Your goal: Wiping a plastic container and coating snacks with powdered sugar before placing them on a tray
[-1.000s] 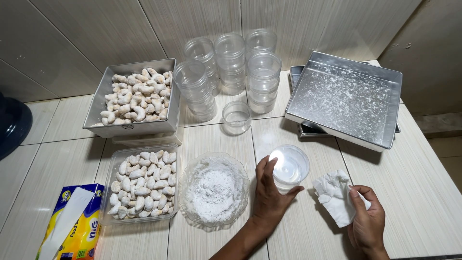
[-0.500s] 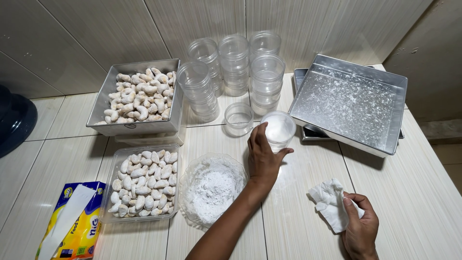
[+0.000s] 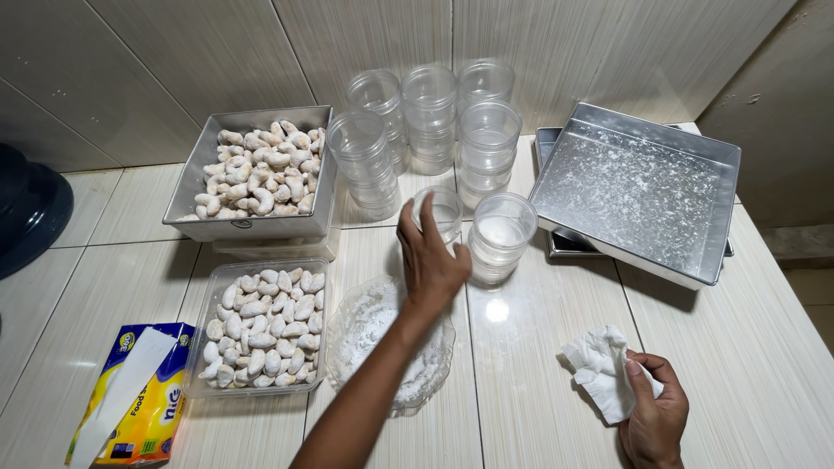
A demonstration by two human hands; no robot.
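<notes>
A single head-worn camera looks steeply down and forward over the tiled tabletop (image 3: 539, 382) toward the wall behind it. It sits close, at arm's reach: the person's left hand (image 3: 432, 260) reaches into mid-frame, and the right hand (image 3: 653, 415) sits at the bottom edge. No second view shares the scene.

A home kitchen: tiled counter (image 3: 556, 382) and wall, metal baking trays (image 3: 638, 195) of sugared cookies (image 3: 261, 169), stacked plastic jars (image 3: 430, 108).

left hand (image 3: 432, 260) – bare, no sleeve | right hand (image 3: 653, 419) – bare
</notes>
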